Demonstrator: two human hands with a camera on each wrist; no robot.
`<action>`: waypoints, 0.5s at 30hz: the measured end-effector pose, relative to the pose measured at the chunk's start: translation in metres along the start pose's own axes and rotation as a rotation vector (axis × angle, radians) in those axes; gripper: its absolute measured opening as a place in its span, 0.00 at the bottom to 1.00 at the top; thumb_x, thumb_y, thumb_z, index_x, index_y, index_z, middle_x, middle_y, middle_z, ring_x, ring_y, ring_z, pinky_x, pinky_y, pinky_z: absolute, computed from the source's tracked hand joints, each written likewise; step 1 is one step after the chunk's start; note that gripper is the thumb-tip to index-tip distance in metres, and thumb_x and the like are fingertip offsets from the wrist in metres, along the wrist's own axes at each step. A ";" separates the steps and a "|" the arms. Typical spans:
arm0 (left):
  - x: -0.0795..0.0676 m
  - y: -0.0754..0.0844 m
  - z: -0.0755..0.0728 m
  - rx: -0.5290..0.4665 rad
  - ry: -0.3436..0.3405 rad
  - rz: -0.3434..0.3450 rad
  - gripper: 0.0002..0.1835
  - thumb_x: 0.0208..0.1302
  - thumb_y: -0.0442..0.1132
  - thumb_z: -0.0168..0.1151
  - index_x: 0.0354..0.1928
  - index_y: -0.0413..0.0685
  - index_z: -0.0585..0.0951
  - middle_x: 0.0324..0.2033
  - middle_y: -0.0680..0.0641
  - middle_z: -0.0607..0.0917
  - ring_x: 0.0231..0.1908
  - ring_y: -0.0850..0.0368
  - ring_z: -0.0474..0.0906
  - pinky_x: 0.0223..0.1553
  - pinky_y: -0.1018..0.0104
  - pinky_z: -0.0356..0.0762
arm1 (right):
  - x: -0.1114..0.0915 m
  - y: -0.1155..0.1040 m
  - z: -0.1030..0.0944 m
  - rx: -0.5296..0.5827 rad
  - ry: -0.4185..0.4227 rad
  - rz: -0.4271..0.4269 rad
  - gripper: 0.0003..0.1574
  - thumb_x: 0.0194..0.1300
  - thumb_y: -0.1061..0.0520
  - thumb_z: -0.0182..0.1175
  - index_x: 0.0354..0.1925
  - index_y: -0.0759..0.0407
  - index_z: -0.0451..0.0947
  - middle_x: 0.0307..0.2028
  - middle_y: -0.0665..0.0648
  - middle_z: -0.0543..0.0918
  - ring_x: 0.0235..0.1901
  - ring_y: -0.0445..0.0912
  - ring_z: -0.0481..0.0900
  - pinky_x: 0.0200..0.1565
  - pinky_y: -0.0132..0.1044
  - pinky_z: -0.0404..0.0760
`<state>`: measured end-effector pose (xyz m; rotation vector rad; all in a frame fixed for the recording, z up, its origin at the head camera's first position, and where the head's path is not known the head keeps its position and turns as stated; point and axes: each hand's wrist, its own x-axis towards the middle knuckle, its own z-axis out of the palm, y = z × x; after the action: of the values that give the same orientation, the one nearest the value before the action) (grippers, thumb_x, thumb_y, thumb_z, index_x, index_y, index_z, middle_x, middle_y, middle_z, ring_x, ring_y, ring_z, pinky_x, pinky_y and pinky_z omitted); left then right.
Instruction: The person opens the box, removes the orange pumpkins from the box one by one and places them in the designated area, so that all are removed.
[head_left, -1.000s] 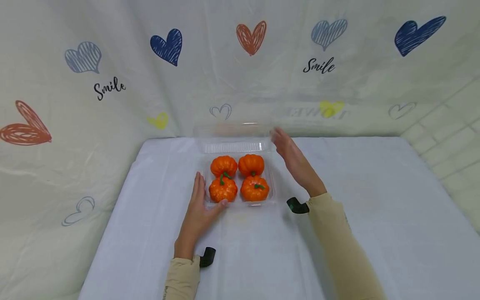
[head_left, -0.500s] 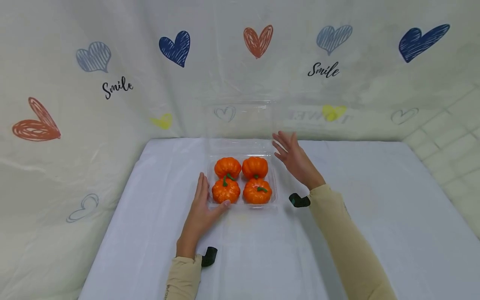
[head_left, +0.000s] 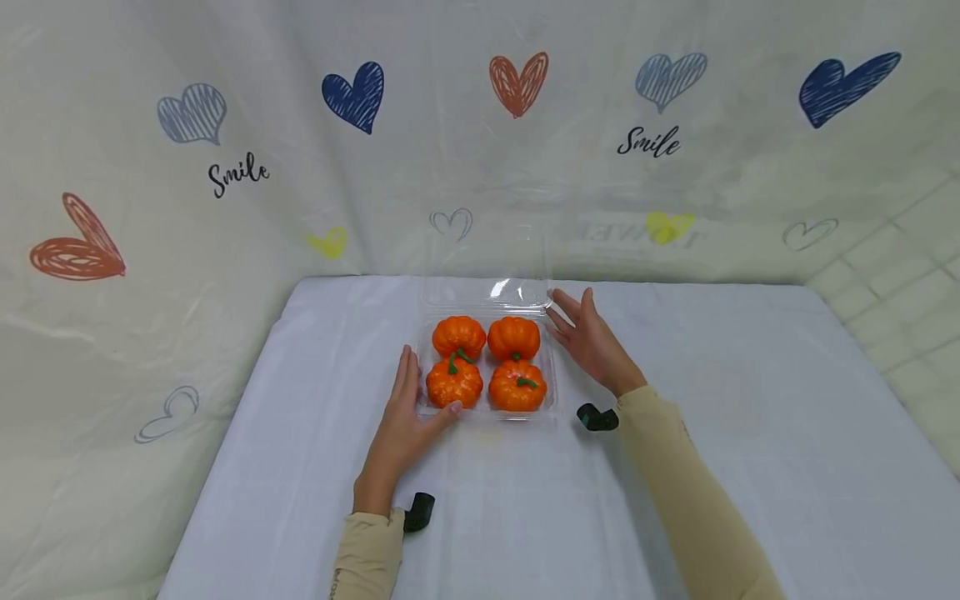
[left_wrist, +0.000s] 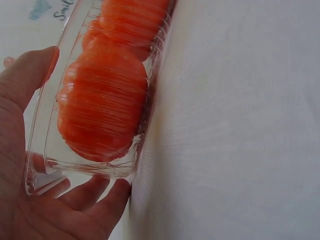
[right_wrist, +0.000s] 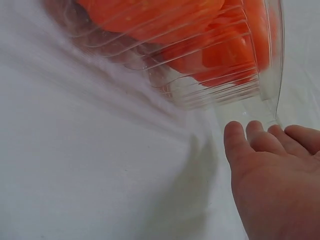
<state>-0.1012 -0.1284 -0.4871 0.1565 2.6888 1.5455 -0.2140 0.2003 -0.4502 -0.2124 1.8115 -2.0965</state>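
Observation:
A clear plastic clamshell container point(head_left: 517, 416) lies on the table with several small orange pumpkins point(head_left: 517, 386) inside, green stems showing. Its transparent lid point(head_left: 487, 262) is raised at the back. My left hand point(head_left: 397, 437) holds the front left corner, thumb at the front rim and fingers along the left side. In the left wrist view that thumb is on the rim, with the other fingertips below the ribbed end wall. My right hand point(head_left: 596, 343) has its fingers spread by the back right corner, fingertips right at the lid's hinge edge and holding nothing.
A white cloth covers the table point(head_left: 750, 433). Behind it hangs a pale curtain point(head_left: 570, 167) printed with hearts and "Smile". A dark wrist mount point(head_left: 597, 417) juts from the right sleeve, and another point(head_left: 418, 512) from the left.
The lid first rises upright, then its top edge sits lower against the curtain. My right hand spreads its fingers and comes down slightly along the lid's right side. My left hand keeps its place.

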 end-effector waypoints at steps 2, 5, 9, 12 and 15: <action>0.001 -0.001 0.001 -0.007 -0.004 0.008 0.64 0.66 0.66 0.72 0.88 0.47 0.43 0.86 0.57 0.38 0.82 0.48 0.53 0.78 0.49 0.56 | -0.002 0.003 0.000 0.002 0.008 0.011 0.61 0.77 0.18 0.34 0.88 0.53 0.37 0.87 0.49 0.41 0.84 0.50 0.43 0.80 0.47 0.46; 0.001 -0.001 0.001 -0.015 -0.013 0.025 0.64 0.66 0.65 0.72 0.87 0.46 0.42 0.86 0.54 0.38 0.82 0.46 0.53 0.78 0.49 0.56 | -0.006 0.008 0.000 0.013 0.008 0.020 0.62 0.77 0.18 0.34 0.88 0.54 0.37 0.87 0.50 0.40 0.84 0.51 0.44 0.80 0.48 0.45; 0.002 -0.001 0.001 -0.006 -0.011 0.027 0.64 0.67 0.64 0.72 0.87 0.46 0.42 0.86 0.54 0.38 0.81 0.46 0.54 0.77 0.49 0.57 | -0.008 0.011 0.000 0.028 -0.004 0.006 0.62 0.77 0.19 0.36 0.88 0.56 0.36 0.87 0.55 0.40 0.84 0.52 0.46 0.80 0.48 0.47; 0.002 -0.002 0.000 0.003 -0.006 0.016 0.64 0.66 0.65 0.72 0.87 0.47 0.42 0.86 0.56 0.38 0.81 0.48 0.54 0.77 0.50 0.58 | -0.009 0.010 0.002 -0.019 0.024 -0.022 0.59 0.81 0.23 0.37 0.88 0.57 0.37 0.86 0.59 0.43 0.83 0.53 0.50 0.79 0.49 0.51; 0.001 -0.003 -0.001 0.006 -0.008 0.013 0.64 0.66 0.65 0.72 0.87 0.47 0.42 0.86 0.56 0.38 0.82 0.48 0.53 0.77 0.50 0.57 | -0.008 0.004 0.004 -0.155 0.091 -0.045 0.51 0.85 0.30 0.39 0.88 0.56 0.41 0.86 0.60 0.48 0.82 0.51 0.54 0.79 0.50 0.56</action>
<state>-0.1028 -0.1306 -0.4891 0.1800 2.6921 1.5372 -0.2045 0.1994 -0.4529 -0.2028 2.0434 -2.0264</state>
